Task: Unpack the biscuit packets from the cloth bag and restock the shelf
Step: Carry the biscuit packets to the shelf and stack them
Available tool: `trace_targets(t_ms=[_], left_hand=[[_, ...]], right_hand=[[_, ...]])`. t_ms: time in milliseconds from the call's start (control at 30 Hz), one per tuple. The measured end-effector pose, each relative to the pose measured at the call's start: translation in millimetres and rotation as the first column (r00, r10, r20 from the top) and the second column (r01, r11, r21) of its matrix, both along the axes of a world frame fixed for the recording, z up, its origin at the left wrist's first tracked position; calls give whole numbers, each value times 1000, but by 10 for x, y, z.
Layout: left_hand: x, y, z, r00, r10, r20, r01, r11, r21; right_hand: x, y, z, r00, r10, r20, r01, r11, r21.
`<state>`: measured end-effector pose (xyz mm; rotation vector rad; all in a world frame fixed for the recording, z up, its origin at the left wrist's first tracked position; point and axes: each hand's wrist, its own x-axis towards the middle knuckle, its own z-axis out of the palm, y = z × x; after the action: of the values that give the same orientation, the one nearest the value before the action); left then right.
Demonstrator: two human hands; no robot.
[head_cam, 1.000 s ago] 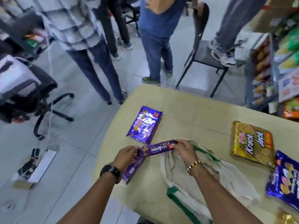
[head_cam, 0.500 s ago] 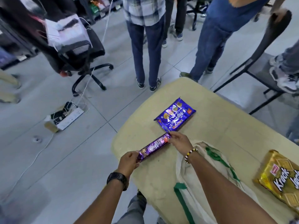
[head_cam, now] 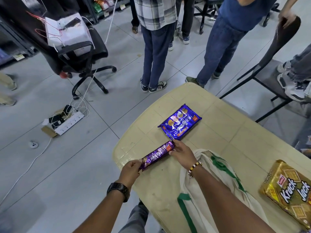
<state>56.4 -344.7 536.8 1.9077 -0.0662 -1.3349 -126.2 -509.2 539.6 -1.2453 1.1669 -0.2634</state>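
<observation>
A long purple biscuit roll [head_cam: 157, 154] lies slanted near the table's left corner. My left hand [head_cam: 130, 171] pinches its near end and my right hand [head_cam: 180, 153] holds its far end. Just beyond it a flat purple biscuit packet [head_cam: 179, 124] lies on the beige table [head_cam: 210, 105]. The cream cloth bag [head_cam: 207, 185] with green straps lies flat under my right forearm. A gold Krack Jack packet [head_cam: 291, 192] lies at the right edge of view.
Several people stand on the tiled floor beyond the table. A black office chair [head_cam: 79, 54] holding a white box stands at the left, and a black chair [head_cam: 272, 64] at the right. A power strip [head_cam: 67, 122] with cables lies on the floor. Shelves [head_cam: 102, 5] show at top left.
Both hands carried the purple roll left and set it down slanted by the table's corner, beside the flat purple packet. My view swung left, so the right-hand shelf left the frame.
</observation>
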Motion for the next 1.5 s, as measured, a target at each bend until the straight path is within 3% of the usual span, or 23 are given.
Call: trace_targets(t_ms=[133,300,600,667,733,900,1000,1067,1267,1500], left_hand=[[35,-15,6,999,-28,23,28,1000,2],[45,-35,19,982,-149,114,142,988,64],[289,-1127,110,805,-448,389,479,878,21],[319,-1550,53,788,-492,371,522,853,21],[334,-1895,-63,826,-487,285,495,868,48],[200,-2236,-425,959,-285,0,282,948,147],[97,-2270,-618,966,-258,12,256,963,85],[38,-2300,-686,972,-233,37,232,972,36],[-93,-2344,-671,879,-275,389,318,947,-49],[-544,-2495,-225,856,-295,426,435,855,-281]], right_hand=[[-6,6,-22,999,-5,32,4,1000,16],[-30,-29,-35,997,-39,-67,33,996,-87],[-197,-632,-113,916,-345,-202,292,923,-251],[-194,-848,-177,903,-344,-257,270,920,-285],[-183,-1105,-212,889,-345,-301,235,908,-347],[-112,-1857,-253,865,-245,-438,33,899,-436],[-77,-2084,-301,837,-74,-543,-146,925,-351],[-40,-2081,-336,839,-21,-543,-165,942,-292],[-116,-1821,-330,883,-182,-432,16,933,-361],[-858,-1353,164,799,-550,-242,388,780,-491]])
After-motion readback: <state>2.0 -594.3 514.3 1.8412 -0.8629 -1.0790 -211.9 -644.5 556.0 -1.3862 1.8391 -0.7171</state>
